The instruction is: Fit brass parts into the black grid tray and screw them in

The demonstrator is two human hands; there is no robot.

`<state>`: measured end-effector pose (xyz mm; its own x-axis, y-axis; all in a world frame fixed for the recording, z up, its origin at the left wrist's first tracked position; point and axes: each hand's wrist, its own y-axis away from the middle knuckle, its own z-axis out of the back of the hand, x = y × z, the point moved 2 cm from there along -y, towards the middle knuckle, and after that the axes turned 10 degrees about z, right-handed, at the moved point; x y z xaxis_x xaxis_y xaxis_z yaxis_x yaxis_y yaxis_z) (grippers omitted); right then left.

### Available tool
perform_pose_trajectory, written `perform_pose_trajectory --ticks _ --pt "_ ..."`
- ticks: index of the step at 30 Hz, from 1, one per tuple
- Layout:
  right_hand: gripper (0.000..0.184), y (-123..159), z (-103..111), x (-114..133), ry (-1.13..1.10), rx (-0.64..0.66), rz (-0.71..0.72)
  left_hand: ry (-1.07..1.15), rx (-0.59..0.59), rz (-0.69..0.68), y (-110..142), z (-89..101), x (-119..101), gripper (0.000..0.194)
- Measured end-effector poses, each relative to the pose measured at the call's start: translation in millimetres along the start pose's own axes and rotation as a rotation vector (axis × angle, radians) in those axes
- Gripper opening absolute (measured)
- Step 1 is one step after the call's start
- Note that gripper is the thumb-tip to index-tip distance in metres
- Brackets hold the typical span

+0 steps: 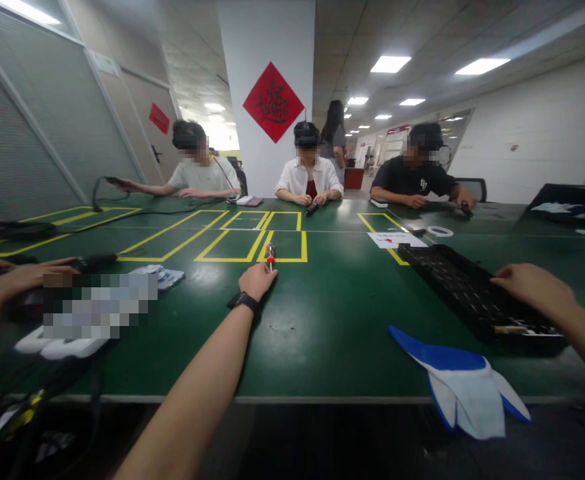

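My left hand (256,281) is closed on a screwdriver (271,252) over the middle of the green table. Its clear and red handle points away from me, and the metal shaft runs down into my fingers. At the right, my right hand (535,288) hovers over a long black tray (465,277) with rows of small compartments. Its fingers are bunched together, and whatever may be between them is too small to make out. A light-coloured strip (515,329) lies at the tray's near end.
A blue and white glove (465,380) hangs over the near table edge. Yellow tape boxes (281,260) mark the table (322,333). A paper sheet (395,240) and tape roll (440,231) lie beyond the tray. Another person's hand (27,280) is at left; three people sit opposite.
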<state>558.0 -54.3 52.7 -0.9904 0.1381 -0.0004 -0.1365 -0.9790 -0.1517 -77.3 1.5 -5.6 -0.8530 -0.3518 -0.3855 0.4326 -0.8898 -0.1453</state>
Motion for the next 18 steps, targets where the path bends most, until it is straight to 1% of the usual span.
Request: perform_pose_trajectory --ticks 2,4,5,7,9,14,16,18 --pt "0.026 19 7 17 -0.062 0.237 -0.036 -0.004 0.004 -0.005 0 -0.5 0 0.039" --pt "0.020 37 10 36 -0.092 0.379 0.034 -0.003 0.004 -0.010 1 -0.5 1 0.039" --pt "0.019 44 10 44 -0.089 0.425 0.060 -0.003 0.002 -0.014 1 -0.4 1 0.039" --pt "0.019 55 9 56 -0.073 0.465 0.093 -0.002 -0.006 -0.024 1 0.0 2 0.039" --pt "0.021 60 9 64 -0.068 0.478 0.096 0.002 -0.007 -0.032 2 0.2 2 0.038" --pt "0.034 68 15 74 -0.134 0.529 0.101 0.010 0.008 -0.027 3 1.4 1 0.038" --pt "0.035 71 19 77 -0.133 0.540 0.097 0.007 0.014 -0.016 3 1.8 1 0.037" --pt "0.034 73 23 81 -0.093 0.525 0.084 0.006 0.013 -0.013 3 1.6 1 0.037"
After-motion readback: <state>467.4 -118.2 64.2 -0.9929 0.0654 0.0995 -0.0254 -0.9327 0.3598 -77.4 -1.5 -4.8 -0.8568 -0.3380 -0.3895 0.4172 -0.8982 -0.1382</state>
